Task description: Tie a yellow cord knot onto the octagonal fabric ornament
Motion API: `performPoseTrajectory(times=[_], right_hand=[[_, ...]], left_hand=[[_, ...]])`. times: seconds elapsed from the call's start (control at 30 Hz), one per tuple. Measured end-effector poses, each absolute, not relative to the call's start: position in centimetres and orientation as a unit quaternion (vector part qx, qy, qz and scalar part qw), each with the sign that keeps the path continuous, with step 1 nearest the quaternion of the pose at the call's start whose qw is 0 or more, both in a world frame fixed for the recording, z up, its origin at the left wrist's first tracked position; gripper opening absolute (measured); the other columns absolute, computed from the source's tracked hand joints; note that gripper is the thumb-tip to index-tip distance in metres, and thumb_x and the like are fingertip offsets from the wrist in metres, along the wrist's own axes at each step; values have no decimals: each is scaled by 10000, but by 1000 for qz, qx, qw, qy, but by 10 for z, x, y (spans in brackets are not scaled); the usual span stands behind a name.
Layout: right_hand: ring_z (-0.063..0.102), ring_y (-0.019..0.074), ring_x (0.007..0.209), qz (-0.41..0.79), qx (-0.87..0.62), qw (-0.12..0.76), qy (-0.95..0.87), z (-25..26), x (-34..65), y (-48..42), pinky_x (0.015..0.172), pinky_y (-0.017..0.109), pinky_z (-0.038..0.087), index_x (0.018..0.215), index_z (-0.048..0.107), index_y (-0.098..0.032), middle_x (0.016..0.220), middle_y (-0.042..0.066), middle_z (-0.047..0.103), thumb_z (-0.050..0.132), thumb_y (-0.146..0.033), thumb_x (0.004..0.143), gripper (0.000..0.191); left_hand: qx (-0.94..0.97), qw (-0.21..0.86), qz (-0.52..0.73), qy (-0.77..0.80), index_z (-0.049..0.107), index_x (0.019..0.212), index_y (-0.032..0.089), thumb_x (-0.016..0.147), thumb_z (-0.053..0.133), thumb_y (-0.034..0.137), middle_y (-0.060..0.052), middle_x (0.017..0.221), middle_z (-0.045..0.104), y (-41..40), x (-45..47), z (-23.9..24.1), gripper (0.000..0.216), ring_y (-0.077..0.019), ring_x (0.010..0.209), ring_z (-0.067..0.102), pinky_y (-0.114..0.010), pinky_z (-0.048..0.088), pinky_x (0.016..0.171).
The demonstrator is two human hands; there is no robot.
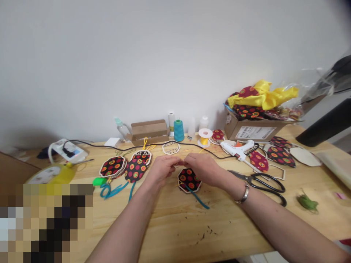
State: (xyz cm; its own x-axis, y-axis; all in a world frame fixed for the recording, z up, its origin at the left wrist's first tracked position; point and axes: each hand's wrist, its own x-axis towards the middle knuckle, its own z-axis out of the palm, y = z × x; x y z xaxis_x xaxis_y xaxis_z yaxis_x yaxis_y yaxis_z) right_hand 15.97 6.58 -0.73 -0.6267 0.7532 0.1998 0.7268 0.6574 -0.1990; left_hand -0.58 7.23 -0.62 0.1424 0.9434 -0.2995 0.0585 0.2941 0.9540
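Note:
My left hand (165,168) and my right hand (202,168) meet at the fingertips above the table, both with fingers pinched together. Whatever lies between the fingers is too small or hidden to make out. Just below them lies an octagonal piece covered in dark flower-patterned fabric (189,179), with a pale rim. A teal cord (201,200) trails from it toward the front edge, and a bit of yellow cord shows at its left side. My right hand partly covers its upper right edge. A pale lattice frame (171,147) lies behind the hands.
Black-handled scissors (263,184) and a white glue gun (238,149) lie to the right. Fabric-covered pieces (112,167) are stacked at left. Thread spools (178,130) stand by the wall, near a black cable. A cardboard box (248,128) holds fabric; green thread (307,202) lies far right.

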Motion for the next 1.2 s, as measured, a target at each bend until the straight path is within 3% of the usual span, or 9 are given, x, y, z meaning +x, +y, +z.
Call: performPoseTrajectory(times=[0.3,0.6,1.2], right_hand=[[489,137,758,22,-437,135,-889,-4,165,67,590,238,286,856,544,-161,817,43,568,436,-129,844,114],[471,140,764,11,-433,164,-886,-8,168,70,619,245,300,871,549,-166,819,37,555,444,-146,848,110],[481,151,733,-46,-444,138,-884,-3,174,73,614,261,278,831,529,-153,822,52,571,452,-83,820,105]], left_hand=[[458,630,335,531,651,630,107,582,633,306,-113,701,676,72,-6,-5,205,-17,363,200,-240,45,416],[457,634,330,529,664,651,106,593,621,285,-103,680,672,72,-6,-7,192,-16,363,220,-237,47,415],[462,646,313,521,663,644,115,623,635,304,-76,665,678,74,-9,-10,192,-12,362,210,-230,57,417]])
